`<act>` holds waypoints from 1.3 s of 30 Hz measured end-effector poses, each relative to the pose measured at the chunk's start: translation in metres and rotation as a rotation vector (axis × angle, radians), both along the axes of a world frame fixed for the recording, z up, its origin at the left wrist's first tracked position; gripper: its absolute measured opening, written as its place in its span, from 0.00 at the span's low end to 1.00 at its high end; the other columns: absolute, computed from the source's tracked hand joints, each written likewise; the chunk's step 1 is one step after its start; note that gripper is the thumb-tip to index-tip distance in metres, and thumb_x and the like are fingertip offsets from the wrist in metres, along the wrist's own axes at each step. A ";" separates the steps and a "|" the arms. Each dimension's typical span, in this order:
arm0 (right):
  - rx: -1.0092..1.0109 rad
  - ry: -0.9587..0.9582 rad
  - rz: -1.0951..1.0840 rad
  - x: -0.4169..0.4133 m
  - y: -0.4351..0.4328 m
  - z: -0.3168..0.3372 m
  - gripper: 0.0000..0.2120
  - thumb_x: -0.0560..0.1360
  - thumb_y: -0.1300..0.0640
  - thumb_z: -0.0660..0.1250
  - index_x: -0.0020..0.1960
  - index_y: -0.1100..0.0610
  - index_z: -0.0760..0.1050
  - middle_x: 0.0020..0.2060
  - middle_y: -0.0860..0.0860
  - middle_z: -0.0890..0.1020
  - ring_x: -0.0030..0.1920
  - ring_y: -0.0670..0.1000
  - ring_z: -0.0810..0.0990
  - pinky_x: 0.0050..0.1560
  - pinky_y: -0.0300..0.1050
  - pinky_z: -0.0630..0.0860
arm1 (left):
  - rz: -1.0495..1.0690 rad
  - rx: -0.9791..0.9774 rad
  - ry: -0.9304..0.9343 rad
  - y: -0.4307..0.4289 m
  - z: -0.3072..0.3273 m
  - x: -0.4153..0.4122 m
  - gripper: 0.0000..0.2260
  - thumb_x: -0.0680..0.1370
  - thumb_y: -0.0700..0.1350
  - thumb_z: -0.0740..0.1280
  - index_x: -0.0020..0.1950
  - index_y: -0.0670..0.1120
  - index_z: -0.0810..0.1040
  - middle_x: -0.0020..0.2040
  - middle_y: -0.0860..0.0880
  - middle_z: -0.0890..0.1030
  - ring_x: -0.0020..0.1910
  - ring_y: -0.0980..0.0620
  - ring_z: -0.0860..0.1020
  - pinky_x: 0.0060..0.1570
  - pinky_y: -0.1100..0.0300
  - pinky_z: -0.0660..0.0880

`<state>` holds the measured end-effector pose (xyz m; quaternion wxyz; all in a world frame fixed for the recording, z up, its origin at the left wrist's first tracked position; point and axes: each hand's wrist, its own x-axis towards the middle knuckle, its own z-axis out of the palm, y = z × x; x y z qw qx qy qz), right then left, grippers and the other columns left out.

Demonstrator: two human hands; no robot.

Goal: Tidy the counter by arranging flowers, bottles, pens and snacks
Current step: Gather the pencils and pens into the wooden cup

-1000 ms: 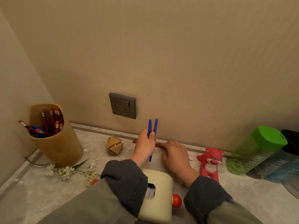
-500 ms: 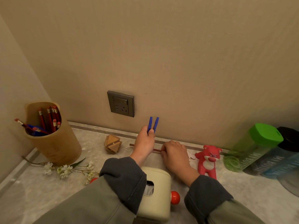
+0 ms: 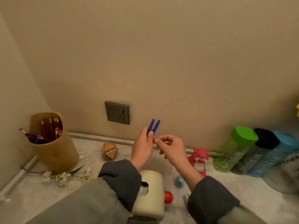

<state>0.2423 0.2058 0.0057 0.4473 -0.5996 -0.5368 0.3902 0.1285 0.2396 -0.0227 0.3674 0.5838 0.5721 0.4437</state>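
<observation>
My left hand (image 3: 143,147) is raised off the counter (image 3: 29,196), its fingers and thumb closed round two blue pens (image 3: 153,127). The pens stand upright, their tops spreading apart in front of the wall, just right of the socket (image 3: 117,112). My right hand (image 3: 172,148) is up beside it, fingertips almost touching my left thumb, pinching a small reddish thing (image 3: 167,142). My fingers hide most of it, so I cannot tell what it is.

Far left in the corner stands the tan cup (image 3: 54,151), holding red pencils (image 3: 51,129) and some blue pens. A flower sprig (image 3: 64,177) lies flat on the counter at its foot. A wooden puzzle (image 3: 110,151) sits near the wall between the cup and my left hand.

To my right a red bear toy (image 3: 199,160) stands upright. Past it three bottles sit side by side against the wall: green-lidded (image 3: 236,149), black-lidded (image 3: 263,151) and blue-lidded (image 3: 279,154). Under my wrists are a cream tissue box (image 3: 152,198), a red ball (image 3: 168,197) and a small blue egg (image 3: 179,183).
</observation>
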 end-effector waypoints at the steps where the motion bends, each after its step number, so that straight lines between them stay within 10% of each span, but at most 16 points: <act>1: 0.004 0.059 -0.023 0.000 -0.003 0.007 0.02 0.74 0.55 0.72 0.44 0.54 0.82 0.36 0.52 0.85 0.29 0.44 0.79 0.26 0.37 0.72 | -0.019 0.026 -0.006 -0.002 0.004 0.001 0.06 0.83 0.50 0.55 0.53 0.54 0.71 0.44 0.54 0.78 0.42 0.58 0.77 0.37 0.61 0.71; 13: 0.239 0.280 -0.108 -0.018 -0.045 0.074 0.06 0.78 0.55 0.67 0.47 0.54 0.83 0.33 0.49 0.84 0.31 0.43 0.80 0.30 0.35 0.75 | -0.191 0.228 -0.315 -0.053 0.072 -0.009 0.07 0.82 0.48 0.58 0.54 0.54 0.75 0.44 0.52 0.81 0.40 0.55 0.79 0.40 0.62 0.78; 39: 0.322 0.379 0.192 -0.228 -0.064 0.137 0.05 0.76 0.59 0.69 0.49 0.53 0.84 0.40 0.48 0.86 0.42 0.44 0.84 0.32 0.37 0.77 | 0.003 0.342 -0.085 -0.102 0.147 -0.243 0.07 0.79 0.50 0.64 0.52 0.63 0.77 0.50 0.54 0.76 0.48 0.63 0.78 0.50 0.66 0.75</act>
